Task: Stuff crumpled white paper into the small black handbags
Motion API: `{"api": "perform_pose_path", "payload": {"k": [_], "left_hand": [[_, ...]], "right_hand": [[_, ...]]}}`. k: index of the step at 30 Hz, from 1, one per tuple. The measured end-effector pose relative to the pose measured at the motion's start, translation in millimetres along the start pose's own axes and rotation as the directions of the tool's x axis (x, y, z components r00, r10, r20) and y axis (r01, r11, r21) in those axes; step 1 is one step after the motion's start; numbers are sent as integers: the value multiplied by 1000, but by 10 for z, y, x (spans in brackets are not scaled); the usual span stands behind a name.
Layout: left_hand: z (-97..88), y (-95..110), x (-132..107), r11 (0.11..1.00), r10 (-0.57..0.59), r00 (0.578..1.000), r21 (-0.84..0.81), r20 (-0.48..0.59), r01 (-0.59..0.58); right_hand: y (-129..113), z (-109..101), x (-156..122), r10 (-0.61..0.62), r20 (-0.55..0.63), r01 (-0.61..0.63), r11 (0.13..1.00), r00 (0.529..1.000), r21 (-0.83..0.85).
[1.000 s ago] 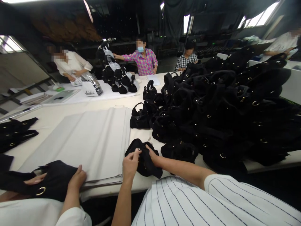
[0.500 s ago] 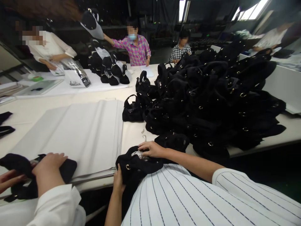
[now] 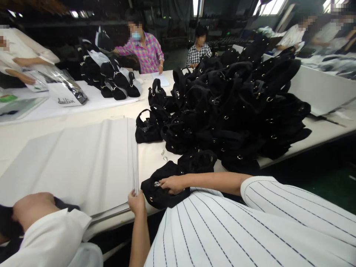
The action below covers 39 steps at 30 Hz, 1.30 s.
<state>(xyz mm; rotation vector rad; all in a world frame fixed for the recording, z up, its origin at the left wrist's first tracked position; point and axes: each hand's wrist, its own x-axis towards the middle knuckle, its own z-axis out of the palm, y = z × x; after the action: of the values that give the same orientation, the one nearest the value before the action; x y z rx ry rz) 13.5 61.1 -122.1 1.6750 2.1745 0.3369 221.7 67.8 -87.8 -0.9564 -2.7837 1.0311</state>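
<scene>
A soft black handbag (image 3: 164,168) with a gold ring lies at the table's front edge, against my striped shirt. My right hand (image 3: 174,183) is closed at the bag's mouth, its fingertips partly hidden inside. Beside those fingers shows a small whitish bit (image 3: 157,183), too small to name. My left hand (image 3: 137,202) is off the bag's left side, at the right front corner of a stack of large white paper sheets (image 3: 83,155). Its fingers are curled into a pinch, and what lies between them cannot be made out.
A big heap of black handbags (image 3: 222,107) covers the table on the right. At left, a co-worker's hand (image 3: 33,211) handles another black bag. Across the table stand more people, stuffed bags (image 3: 111,78) and a printed white bag (image 3: 65,94). A white box (image 3: 322,89) stands right.
My left hand has let go of the bag's side and moved to the paper stack's corner. My right hand has moved deeper into the bag's mouth. The view has swung right.
</scene>
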Motion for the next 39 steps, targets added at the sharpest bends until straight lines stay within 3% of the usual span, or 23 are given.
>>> {"api": "perform_pose_path", "payload": {"k": [2,3,6,8,10,14,19,23,26,30,33,36,39], "left_hand": [[-140,109,76,998,30,996,-60,-82,-35],[-217,185,106,993,99,993,-65,-57,-103],[-356,467,136,944,285,929,101,234,-315],[-352,651,122,885,256,892,280,373,-371],[-306,795,124,814,235,873,403,428,-417],[-235,948,258,738,253,839,464,482,-490],[-225,860,510,801,258,836,378,484,-465],[-232,676,548,880,247,852,261,461,-396],[-248,655,434,895,203,872,277,445,-349],[-281,797,229,830,232,924,433,303,-351],[-304,797,211,819,302,929,439,216,-369],[-314,592,363,913,314,931,210,188,-351],[-288,338,573,983,179,962,-76,207,-166]], "right_hand": [[-32,-20,-18,26,1,-26,999,1000,-27],[-52,-27,-24,71,-10,-71,996,997,-61],[-77,-15,-28,250,-85,-261,952,965,-159],[-34,22,-8,316,-169,-347,914,934,-209],[52,70,51,305,-242,-365,895,921,-258],[245,129,298,283,-352,-397,864,892,-310],[376,17,507,262,-394,-392,870,881,-299],[445,-197,434,325,-355,-380,920,876,-93],[503,-370,407,414,-306,-420,906,857,50],[577,-538,486,590,-234,-539,804,772,249],[616,-636,457,640,-193,-549,749,743,371],[593,-689,185,643,-299,-490,746,705,450],[441,-584,-270,669,-466,-486,742,579,462]]}}
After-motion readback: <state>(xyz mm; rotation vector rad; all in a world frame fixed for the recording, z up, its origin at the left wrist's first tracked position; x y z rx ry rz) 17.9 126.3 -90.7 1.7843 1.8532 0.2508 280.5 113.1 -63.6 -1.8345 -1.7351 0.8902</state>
